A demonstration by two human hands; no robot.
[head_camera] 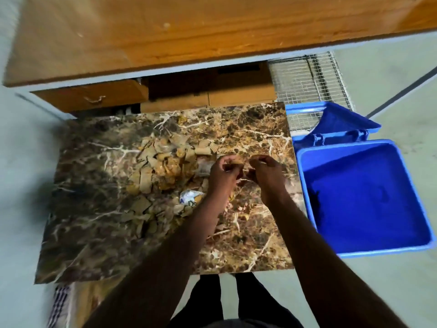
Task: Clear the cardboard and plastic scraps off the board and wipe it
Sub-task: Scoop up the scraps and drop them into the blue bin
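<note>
Reaching over the marble-patterned board point(94, 233), the left hand point(222, 171) and right hand point(264, 172) are each pinching cardboard scraps point(151, 171) beside the heaped pile, near a white plastic scrap point(190, 197) with unreadable blue print and the blue bin point(416, 209).

Board point(99, 233) at centre of the frame: glossy, smooth face printed like brown marble with pale veins. Scraps point(151, 171) heaped on it: matt tan cardboard, rough-edged, with a few clear, shiny bits of plastic among them. White printed wrapper point(190, 197) just below the heap: crinkled, slightly shiny. Bin point(361, 200) at right: smooth blue plastic with a soft sheen. Mesh point(305, 74) at upper right: thin grey metal wire. Tabletop point(165, 29) across the top: varnished wood, orange-brown, visibly grained. Boxes point(236, 98) beneath it: matt brown cardboard. Checked cloth point(59, 301) at lower left, blurred. Floor point(21, 162): pale, matt.
</note>
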